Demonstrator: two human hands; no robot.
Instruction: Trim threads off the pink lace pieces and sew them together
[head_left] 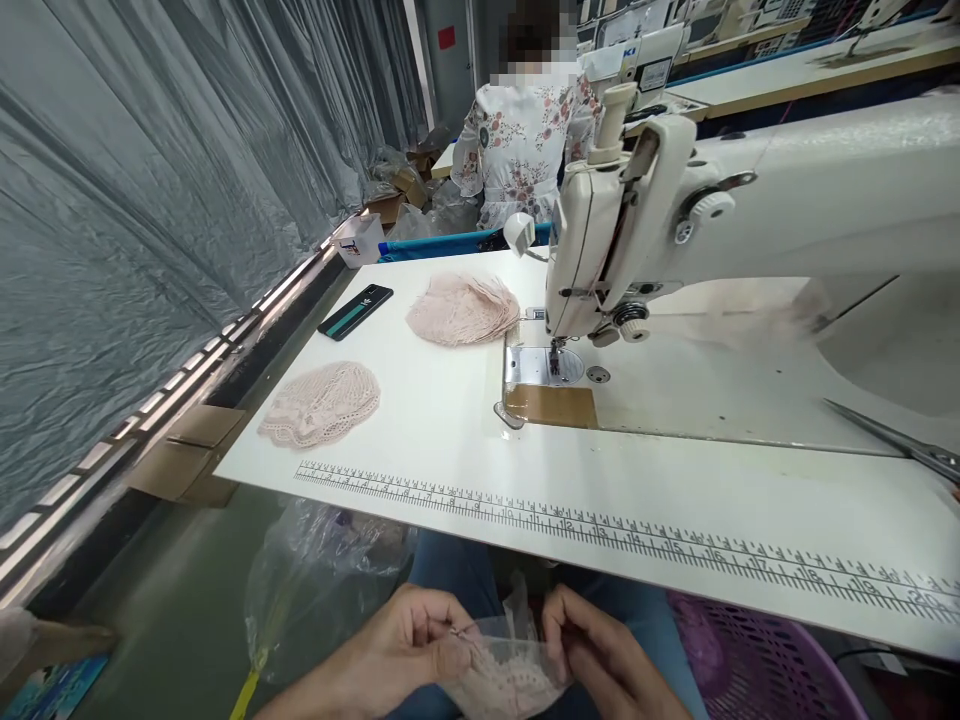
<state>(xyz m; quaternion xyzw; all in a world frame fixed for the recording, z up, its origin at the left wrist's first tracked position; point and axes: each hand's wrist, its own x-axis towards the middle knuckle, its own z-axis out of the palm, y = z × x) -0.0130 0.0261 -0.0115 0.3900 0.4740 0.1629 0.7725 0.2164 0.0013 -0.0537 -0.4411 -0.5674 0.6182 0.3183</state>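
Over my lap, below the table's front edge, my left hand (420,645) pinches the left side of a pale pink lace piece (506,685). My right hand (600,650) grips the same lace at its right side, fingers closed. Sheer mesh stands up between the hands, and the lower part of the lace runs out of view. On the white table (435,420) lie a stack of similar pink pieces (461,310) and, nearer to me, another scalloped lace piece (322,403). The sewing machine (592,250) stands to the right of the stack, its presser foot over the metal plate.
A phone (355,312) lies at the table's left. Scissors (900,438) rest at the right, and a printed ruler (600,530) runs along the front edge. A purple basket (757,660) and a plastic bag (322,580) are below. A person (525,140) sits ahead.
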